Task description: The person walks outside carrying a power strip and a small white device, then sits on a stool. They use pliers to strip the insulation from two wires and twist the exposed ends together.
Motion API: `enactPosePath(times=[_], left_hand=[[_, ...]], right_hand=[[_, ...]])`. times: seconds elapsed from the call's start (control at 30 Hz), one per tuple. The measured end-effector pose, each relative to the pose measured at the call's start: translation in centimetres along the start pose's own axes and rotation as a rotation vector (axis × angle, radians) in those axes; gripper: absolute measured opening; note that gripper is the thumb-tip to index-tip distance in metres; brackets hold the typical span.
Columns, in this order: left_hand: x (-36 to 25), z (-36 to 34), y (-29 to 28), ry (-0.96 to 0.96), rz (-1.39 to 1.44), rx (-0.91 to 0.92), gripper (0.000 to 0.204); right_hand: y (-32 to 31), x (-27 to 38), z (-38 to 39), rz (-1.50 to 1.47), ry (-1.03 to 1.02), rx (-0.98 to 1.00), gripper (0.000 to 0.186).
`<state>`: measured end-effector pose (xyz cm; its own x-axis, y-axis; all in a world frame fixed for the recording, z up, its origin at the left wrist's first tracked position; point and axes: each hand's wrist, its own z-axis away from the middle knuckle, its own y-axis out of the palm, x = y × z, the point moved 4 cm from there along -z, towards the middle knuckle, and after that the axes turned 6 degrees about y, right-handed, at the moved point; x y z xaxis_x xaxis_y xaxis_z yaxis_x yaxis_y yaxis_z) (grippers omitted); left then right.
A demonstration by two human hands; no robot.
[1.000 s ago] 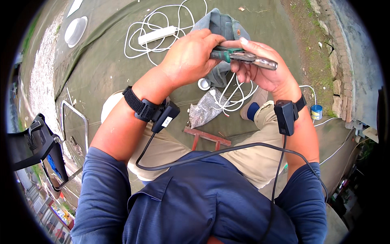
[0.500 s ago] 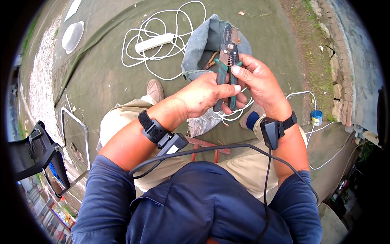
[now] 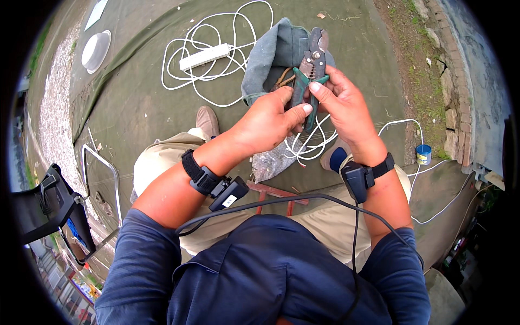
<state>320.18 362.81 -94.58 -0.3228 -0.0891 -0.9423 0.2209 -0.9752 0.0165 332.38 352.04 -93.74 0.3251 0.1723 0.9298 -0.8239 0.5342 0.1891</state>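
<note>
Both hands hold a pair of wire strippers [image 3: 313, 62] with green handles and a dark, partly rusty head pointing away from me. My left hand [image 3: 276, 116] grips the lower handles, its thumb lying across them. Higher up, my right hand [image 3: 344, 103] pinches near the pivot end of the handles, thumb on top and fingers behind. Just beyond the tool stands an open grey-blue cloth bag [image 3: 265, 59] with brown-handled tools showing inside. Below my hands, a loose coil of white cable [image 3: 314, 149] lies by a crumpled pale sack [image 3: 271, 162].
A white power strip [image 3: 205, 57] with a tangled cord lies on the green ground sheet. At right stands a blue can [image 3: 423, 155] beside white cable. A clear round lid or bowl [image 3: 96, 51] lies far left. Red metal bars [image 3: 273, 191] show between my legs.
The wire strippers have tilted, their head swinging right and slightly away from me. My left hand has slid up the handles a little; the right hand has moved slightly with the tool.
</note>
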Motion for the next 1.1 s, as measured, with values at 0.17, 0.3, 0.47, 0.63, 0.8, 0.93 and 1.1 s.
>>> enactPosePath(times=[0.17, 0.3, 0.47, 0.63, 0.8, 0.93, 1.1], left_hand=[[0.2, -0.1, 0.0, 0.023, 0.23, -0.021, 0.019], [0.4, -0.2, 0.1, 0.048, 0.344, -0.046, 0.017], [0.9, -0.4, 0.8, 0.086, 0.337, -0.018, 0.016], [0.7, -0.1, 1.7, 0.144, 0.367, 0.038, 0.017], [-0.6, 0.4, 1.9, 0.112, 0.335, 0.05, 0.016], [-0.9, 0.6, 1.8, 0.126, 0.355, 0.05, 0.017], [-0.3, 0.5, 2.0, 0.132, 0.382, 0.034, 0.017]], right_hand=[[1.1, 0.1, 0.5, -0.064, 0.033, -0.099, 0.04], [1.5, -0.5, 0.9, -0.103, 0.08, 0.002, 0.03], [1.9, -0.1, 0.8, 0.064, -0.007, -0.089, 0.026], [2.2, 0.6, 1.2, 0.255, -0.032, -0.207, 0.027], [2.3, 0.9, 1.4, 0.145, -0.033, -0.173, 0.029], [2.5, 1.0, 1.2, 0.079, -0.005, -0.129, 0.029], [2.8, 1.2, 1.1, 0.024, -0.04, -0.094, 0.028]])
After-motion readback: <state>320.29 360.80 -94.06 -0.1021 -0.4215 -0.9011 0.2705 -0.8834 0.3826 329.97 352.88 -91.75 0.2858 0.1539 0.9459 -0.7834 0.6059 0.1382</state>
